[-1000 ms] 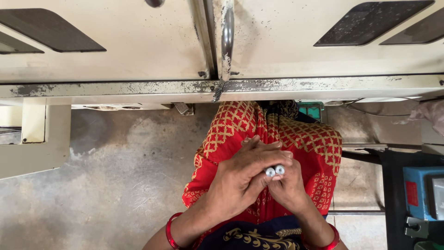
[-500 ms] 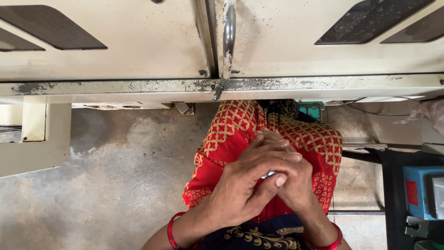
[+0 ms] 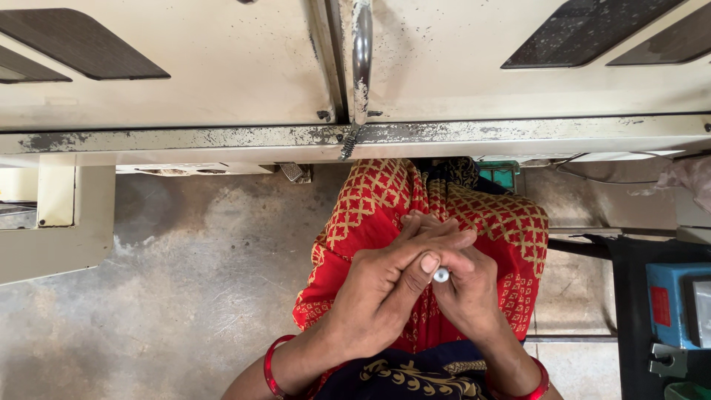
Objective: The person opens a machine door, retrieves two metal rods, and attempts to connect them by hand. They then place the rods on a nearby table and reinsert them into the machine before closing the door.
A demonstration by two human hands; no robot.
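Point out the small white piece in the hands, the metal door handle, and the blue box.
small white piece point(image 3: 441, 275), head view, its rounded end.
metal door handle point(image 3: 361, 55), head view, mid-bar.
blue box point(image 3: 678, 304), head view, top face.

Left hand point(image 3: 385, 285) and right hand point(image 3: 466, 289) clasp a small silvery piece point(image 3: 441, 275) over a red patterned cloth point(image 3: 378, 200); cream machine doors point(image 3: 222, 67) above

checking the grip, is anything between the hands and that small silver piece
Nothing visible: the left hand and right hand are clasped directly around the small silver piece, bare fingers against it, only its rounded end showing.
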